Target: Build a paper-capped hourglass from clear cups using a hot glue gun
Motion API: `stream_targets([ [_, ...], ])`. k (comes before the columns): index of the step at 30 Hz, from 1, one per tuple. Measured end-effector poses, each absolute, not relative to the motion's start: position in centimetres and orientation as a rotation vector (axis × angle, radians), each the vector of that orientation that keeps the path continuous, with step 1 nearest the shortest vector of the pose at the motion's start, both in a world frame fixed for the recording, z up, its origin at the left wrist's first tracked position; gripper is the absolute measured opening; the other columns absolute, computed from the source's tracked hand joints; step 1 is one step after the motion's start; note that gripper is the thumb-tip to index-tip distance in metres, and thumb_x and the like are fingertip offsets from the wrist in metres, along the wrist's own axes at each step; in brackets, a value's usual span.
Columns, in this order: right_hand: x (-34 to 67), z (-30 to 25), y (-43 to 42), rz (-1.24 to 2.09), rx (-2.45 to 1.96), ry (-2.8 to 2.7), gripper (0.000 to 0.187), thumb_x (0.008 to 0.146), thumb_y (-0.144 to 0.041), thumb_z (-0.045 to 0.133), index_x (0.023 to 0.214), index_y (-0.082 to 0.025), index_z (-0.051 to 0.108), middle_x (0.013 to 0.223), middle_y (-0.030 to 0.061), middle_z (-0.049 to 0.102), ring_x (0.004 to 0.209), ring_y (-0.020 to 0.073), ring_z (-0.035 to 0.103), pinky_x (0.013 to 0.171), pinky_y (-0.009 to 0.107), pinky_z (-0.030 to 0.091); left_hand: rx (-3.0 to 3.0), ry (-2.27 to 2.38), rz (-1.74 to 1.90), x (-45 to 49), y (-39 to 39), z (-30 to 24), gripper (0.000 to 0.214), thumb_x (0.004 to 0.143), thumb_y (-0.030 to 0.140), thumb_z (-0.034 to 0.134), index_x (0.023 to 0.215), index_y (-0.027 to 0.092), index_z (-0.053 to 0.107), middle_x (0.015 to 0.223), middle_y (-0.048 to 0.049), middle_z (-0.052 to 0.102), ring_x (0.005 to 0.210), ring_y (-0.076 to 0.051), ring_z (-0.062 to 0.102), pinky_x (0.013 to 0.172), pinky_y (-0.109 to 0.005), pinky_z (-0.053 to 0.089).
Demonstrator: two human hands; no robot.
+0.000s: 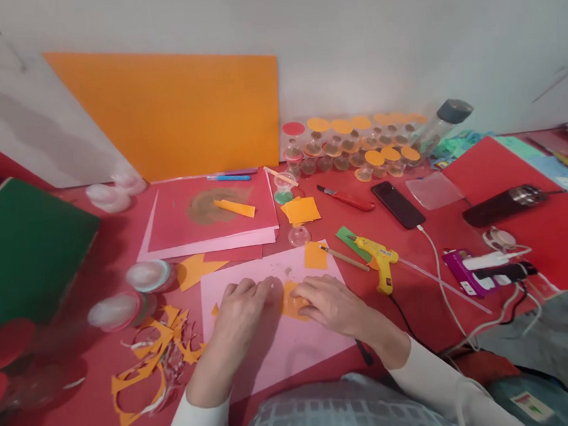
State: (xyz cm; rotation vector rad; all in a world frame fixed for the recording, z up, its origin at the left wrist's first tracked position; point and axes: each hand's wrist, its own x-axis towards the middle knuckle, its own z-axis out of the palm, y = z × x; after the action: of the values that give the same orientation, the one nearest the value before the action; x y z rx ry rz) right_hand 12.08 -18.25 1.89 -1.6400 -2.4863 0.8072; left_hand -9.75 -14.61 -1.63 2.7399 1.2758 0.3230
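On a pink sheet (pixel 259 369) in front of me lies a small orange paper piece (pixel 288 302). The bent fingers and thumb of my right hand (pixel 334 306) close on its right side; something clear seems to lie under them, too indistinct to name. My left hand (pixel 243 314) rests just left of the piece, its fingers curled, and whatever they may hold is hidden. Above my right hand are an orange paper square (pixel 314 255) and a pencil (pixel 343 258). A small clear plastic cup (pixel 299 235) sits beyond the sheet's top edge.
A yellow glue gun (pixel 380 261), a phone (pixel 397 203) and a red-handled cutter (pixel 347 197) lie to the right. Orange paper scraps (pixel 150 360) spread at left. Rows of small cups with orange discs (pixel 341 127) stand at the back. White cables (pixel 447 298) cross the right side.
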Motion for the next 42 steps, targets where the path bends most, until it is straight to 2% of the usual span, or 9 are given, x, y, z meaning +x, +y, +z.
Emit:
stream_targets([
  [9, 12.1, 1.8, -18.8, 0.781, -1.687, -2.467, 0.016, 0.094, -0.020, 0.066, 0.110, -0.021, 0.064, 0.101, 0.0061, 0.070, 0.096, 0.0227, 0.065, 0.085, 0.035, 0.045, 2.775, 1.297, 0.395, -8.5, -15.5, -0.7, 0.022, 0.082, 0.004, 0.056, 0.095, 0.020, 0.062, 0.075, -0.0056, 0.072, 0.071, -0.024, 0.063, 0.065, -0.036, 0.037],
  [17, 12.5, 1.2, -18.9, 0.776, -1.675, -2.433, 0.018, 0.095, -0.021, 0.064, 0.113, -0.021, 0.063, 0.105, 0.0070, 0.071, 0.099, 0.0232, 0.065, 0.085, 0.035, 0.044, 2.826, 1.272, 0.350, -8.3, -15.5, -0.3, 0.028, 0.080, -0.004, 0.052, 0.092, 0.019, 0.063, 0.076, -0.0061, 0.072, 0.073, -0.025, 0.062, 0.065, -0.036, 0.036],
  [23, 12.6, 1.1, -18.9, 0.786, -1.625, -2.405, 0.017, 0.095, -0.021, 0.065, 0.111, -0.021, 0.063, 0.102, 0.0067, 0.071, 0.097, 0.0226, 0.065, 0.086, 0.035, 0.044, 2.793, 1.281, 0.336, -8.0, -15.6, -0.4, 0.025, 0.083, 0.000, 0.054, 0.096, 0.019, 0.063, 0.072, -0.0060, 0.070, 0.075, -0.026, 0.063, 0.067, -0.036, 0.037],
  [26, 12.7, 1.1, -18.9, 0.791, -1.649, -2.405, 0.016, 0.095, -0.020, 0.065, 0.111, -0.021, 0.063, 0.101, 0.0066, 0.071, 0.096, 0.0229, 0.066, 0.085, 0.035, 0.044, 2.752, 1.294, 0.359, -8.0, -15.6, -0.6, 0.022, 0.085, 0.002, 0.054, 0.095, 0.020, 0.063, 0.077, -0.0067, 0.071, 0.076, -0.025, 0.063, 0.068, -0.036, 0.038],
  [42, 12.9, 0.6, -18.8, 0.866, -1.681, -2.368, 0.025, 0.095, -0.026, 0.066, 0.119, -0.022, 0.061, 0.110, 0.0074, 0.071, 0.105, 0.0238, 0.065, 0.089, 0.036, 0.043, 2.724, 1.342, 0.496, -7.4, -15.3, -1.0, 0.014, 0.084, 0.013, 0.057, 0.094, 0.019, 0.064, 0.080, -0.0091, 0.072, 0.083, -0.027, 0.063, 0.069, -0.036, 0.040],
])
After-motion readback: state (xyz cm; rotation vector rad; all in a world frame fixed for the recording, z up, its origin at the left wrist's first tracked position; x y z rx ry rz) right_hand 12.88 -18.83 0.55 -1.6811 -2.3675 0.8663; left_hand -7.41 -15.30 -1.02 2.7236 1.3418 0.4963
